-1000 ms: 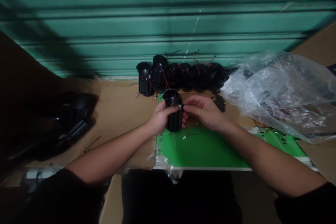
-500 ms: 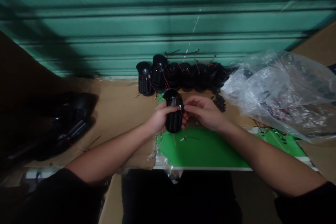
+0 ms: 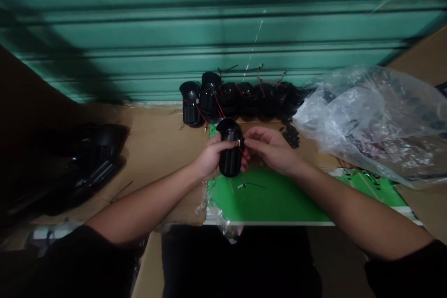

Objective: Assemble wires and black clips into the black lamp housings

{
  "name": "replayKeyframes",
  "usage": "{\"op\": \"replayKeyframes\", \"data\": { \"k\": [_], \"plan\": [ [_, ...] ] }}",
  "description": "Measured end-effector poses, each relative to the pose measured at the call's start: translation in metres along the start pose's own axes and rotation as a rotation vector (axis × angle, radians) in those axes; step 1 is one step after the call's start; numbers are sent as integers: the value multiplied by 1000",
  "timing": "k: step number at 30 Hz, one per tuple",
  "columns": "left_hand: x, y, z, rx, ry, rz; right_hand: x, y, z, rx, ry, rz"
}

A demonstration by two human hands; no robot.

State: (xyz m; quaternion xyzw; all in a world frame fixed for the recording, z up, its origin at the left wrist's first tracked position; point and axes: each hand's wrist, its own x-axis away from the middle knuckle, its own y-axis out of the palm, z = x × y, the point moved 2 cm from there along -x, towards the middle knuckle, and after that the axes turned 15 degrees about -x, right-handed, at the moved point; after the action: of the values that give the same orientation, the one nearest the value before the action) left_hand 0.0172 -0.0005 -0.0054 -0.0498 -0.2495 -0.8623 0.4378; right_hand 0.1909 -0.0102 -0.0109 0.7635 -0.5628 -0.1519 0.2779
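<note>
Left hand: in the head view, closed around a black housing, thumb across its front.
Near edge: green surface stretched from below the hands to the counter's pale rim.
Left side: cardboard spread beside the left arm.
Far and right sides: a row of black housings and a plastic bag.
Right hand: fingers bunched narrowly at the black housing's right edge; whether they pinched anything could not be told.
Black housing: between both hands, over the green surface.
</note>
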Motion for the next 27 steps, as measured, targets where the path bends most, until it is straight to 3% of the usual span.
{"op": "replayKeyframes", "data": {
  "k": [14,27],
  "plan": [
    [0,-2,1,-26,-43,34,0,3,-2,14,-5,-15],
    [-2,-1,-4,-107,54,145,4,7,-6,299,-44,59]
  ]
}}
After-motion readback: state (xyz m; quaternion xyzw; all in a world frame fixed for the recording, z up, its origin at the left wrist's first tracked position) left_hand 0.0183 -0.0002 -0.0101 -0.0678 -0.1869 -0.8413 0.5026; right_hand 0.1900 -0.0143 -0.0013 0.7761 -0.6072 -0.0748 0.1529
